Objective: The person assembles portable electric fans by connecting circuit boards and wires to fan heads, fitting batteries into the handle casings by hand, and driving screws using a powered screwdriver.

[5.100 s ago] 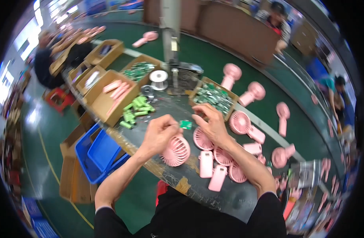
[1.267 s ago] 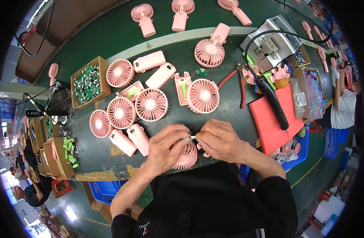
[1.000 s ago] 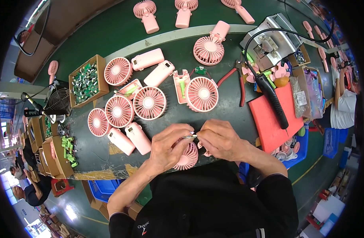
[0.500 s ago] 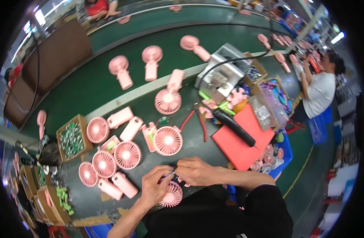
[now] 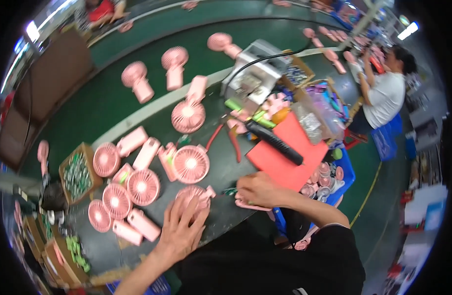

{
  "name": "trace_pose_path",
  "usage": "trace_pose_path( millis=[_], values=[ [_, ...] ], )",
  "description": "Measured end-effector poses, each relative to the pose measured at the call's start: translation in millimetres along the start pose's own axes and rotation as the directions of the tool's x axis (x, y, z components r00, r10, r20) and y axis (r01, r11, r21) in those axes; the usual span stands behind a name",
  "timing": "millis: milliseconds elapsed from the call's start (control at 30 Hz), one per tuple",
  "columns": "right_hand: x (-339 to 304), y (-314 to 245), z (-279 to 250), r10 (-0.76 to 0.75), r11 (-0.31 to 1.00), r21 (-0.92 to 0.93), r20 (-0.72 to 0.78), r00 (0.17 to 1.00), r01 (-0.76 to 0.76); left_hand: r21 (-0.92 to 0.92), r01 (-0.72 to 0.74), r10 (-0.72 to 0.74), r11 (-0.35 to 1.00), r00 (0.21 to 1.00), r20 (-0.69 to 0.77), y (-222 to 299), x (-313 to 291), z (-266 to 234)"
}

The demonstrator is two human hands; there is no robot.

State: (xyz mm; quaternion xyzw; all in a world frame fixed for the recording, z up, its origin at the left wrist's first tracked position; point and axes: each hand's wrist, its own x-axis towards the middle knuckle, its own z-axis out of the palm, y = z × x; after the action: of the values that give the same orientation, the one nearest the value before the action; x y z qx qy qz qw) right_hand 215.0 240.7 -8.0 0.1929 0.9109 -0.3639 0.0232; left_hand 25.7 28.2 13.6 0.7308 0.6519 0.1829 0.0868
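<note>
My left hand [image 5: 182, 230] lies with its fingers spread over a pink fan head [image 5: 192, 193] near the table's front edge. A short pink stub juts from the fan's right side. To the right, my right hand [image 5: 258, 189] is closed over a pink handle shell [image 5: 251, 204] at the table edge. A small green circuit board [image 5: 229, 191] pokes out beside its fingertips; whether the fingers hold it too is hidden. Just beyond my left hand lies another pink handheld fan [image 5: 191, 164] with its handle opened.
More fans [image 5: 116, 201] and pink handles [image 5: 143, 224] crowd the left. Red-handled pliers [image 5: 234, 142] and a black electric screwdriver [image 5: 275, 142] on a red sheet [image 5: 285, 169] lie right. Behind stand a metal fixture [image 5: 253, 73] and the green conveyor [image 5: 108, 108]. A co-worker [image 5: 386, 91] sits far right.
My hands, together over a fan at the table edge before, have parted. The left has moved forward with the fan onto the table; the right has gone right to the handle shell.
</note>
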Motion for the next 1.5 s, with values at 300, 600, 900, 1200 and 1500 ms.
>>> trace_pose_path(
  millis=[300, 600, 900, 1200, 1500],
  values=[
    [-17, -52, 50, 0.352, 0.316, 0.930, 0.069, 0.933, -0.188, -0.913, 0.378, -0.322, 0.152, 0.892, 0.316, 42, -20, 40],
    [5, -74, 34, -0.293, 0.955, -0.066, -0.351, 0.890, 0.288, -0.827, 0.379, -0.339, -0.414, 0.779, 0.527, 38, -61, 47],
    [53, -93, 70, -0.341, 0.822, -0.492, -0.020, 0.940, 0.288, -0.849, 0.486, -0.471, -0.208, 0.711, 0.522, 29, -86, 40],
    [56, -60, 51, 0.032, 0.427, 0.895, -0.158, 0.987, 0.130, -0.868, 0.282, -0.490, -0.409, 0.734, 0.470, 24, -72, 36],
    [64, -71, 66, -0.167, -0.209, 0.978, -0.045, 0.985, 0.010, -0.811, 0.266, -0.411, -0.521, 0.755, 0.511, 29, -49, 33]
  ],
)
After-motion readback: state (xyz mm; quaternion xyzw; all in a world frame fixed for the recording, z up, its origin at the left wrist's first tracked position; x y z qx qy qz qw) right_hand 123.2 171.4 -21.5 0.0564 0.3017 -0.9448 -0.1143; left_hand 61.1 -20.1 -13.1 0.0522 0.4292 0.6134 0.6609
